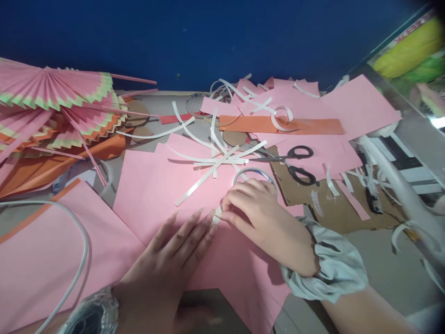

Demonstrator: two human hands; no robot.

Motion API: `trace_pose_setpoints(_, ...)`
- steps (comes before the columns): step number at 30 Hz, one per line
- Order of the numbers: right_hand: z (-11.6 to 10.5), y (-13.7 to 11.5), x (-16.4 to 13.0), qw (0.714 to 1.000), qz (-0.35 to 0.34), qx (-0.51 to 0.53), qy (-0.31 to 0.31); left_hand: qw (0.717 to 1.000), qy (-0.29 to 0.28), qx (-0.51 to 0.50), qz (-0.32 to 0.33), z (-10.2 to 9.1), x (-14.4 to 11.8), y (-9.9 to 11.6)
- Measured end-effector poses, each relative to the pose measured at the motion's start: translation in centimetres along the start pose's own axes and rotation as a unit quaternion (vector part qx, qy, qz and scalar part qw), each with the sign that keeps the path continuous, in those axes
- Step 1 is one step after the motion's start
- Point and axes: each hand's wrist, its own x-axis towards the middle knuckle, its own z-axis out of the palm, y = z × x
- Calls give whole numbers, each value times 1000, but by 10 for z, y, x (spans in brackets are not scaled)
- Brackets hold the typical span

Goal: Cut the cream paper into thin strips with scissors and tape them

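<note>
My left hand lies flat on a pink paper sheet, its fingers stretched out. Close to its fingertips, my right hand pinches a short white strip against the paper. A round ring, perhaps a tape roll, is partly hidden behind the right hand. Several loose white strips lie crossed on the pink paper just beyond my hands. Black-handled scissors, their blades apart, rest to the right of these strips.
Folded pink paper fans are piled at the left. Orange paper strip and pink sheets lie at the back. A box cutter is on the cardboard at right. A white cable curves at left; a blue wall stands behind.
</note>
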Motion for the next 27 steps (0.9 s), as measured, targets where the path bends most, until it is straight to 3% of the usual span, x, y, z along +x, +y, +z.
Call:
trace_pose_setpoints(11,1,-4,3,999,-3,-52,1,999,-15,0,29,-1,-1,-5)
trace_pose_setpoints(22,1,0,5,998,-32,-54,12,1000,-18,-5,5,1,-1,-1)
trace_pose_setpoints(27,2,0,6,998,-29,-58,21,999,-26,9,39,-3,-1,-5)
